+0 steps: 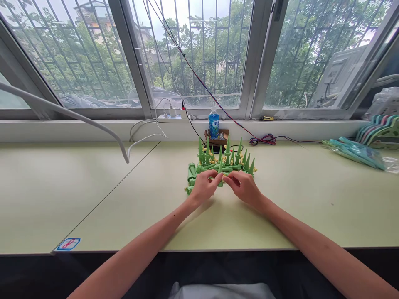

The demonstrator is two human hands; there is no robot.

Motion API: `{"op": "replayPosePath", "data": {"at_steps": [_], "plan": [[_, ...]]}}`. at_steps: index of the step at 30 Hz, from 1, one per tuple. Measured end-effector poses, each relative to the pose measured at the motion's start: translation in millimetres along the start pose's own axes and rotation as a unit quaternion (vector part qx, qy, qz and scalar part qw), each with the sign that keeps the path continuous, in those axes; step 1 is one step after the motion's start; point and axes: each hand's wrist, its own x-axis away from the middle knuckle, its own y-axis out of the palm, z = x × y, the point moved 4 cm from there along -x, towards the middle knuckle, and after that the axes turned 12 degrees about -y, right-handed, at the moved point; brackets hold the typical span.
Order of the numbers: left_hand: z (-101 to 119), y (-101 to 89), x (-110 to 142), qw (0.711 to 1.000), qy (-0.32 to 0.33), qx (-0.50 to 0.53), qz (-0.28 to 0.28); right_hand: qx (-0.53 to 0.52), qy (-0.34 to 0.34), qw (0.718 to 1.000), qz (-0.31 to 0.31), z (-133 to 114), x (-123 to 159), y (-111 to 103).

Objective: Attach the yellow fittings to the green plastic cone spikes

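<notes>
Just in front of the group of parts, my left hand [204, 185] is closed around a green plastic watering spike [220, 166] that points upward. From the other side, the fingers of my right hand [243, 187] pinch a small yellow valve piece [223, 177] at the spike's side. My fingers partly cover both, so how far they fit together is hidden. Behind my hands, several similar green spikes [227, 149] stand upright with yellow pieces on them. More green spikes [191, 171] lie on their sides at the left of the group.
A blue bottle [214, 124] stands by a small brown box [222, 135] behind the spikes. A white cable [93, 120] arcs over the table [93, 182] from the left. Bundled wires [263, 139] and plastic-wrapped hangers [355, 153] lie at the right, below the windows.
</notes>
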Motion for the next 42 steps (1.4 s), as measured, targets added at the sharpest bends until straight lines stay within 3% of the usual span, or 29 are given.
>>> {"op": "replayPosePath", "data": {"at_steps": [6,17,26,32,42], "plan": [[-4,-2.2,2,0.983,0.019,-0.145,0.108,0.023,0.014,1.0,0.001,5,-1,-2],[-13,2.5,3,0.966,0.026,-0.246,0.076,0.079,-0.018,0.993,-0.09,7,3,7],[-8,0.7,4,0.968,0.028,-0.233,0.089,0.067,-0.04,0.99,-0.118,4,3,9],[0,-6.8,4,0.96,0.057,-0.215,0.169,0.071,-0.049,0.988,-0.129,4,4,11],[-4,-2.0,1,0.972,0.063,-0.174,0.145,0.083,-0.077,0.984,-0.138,3,5,13]]}}
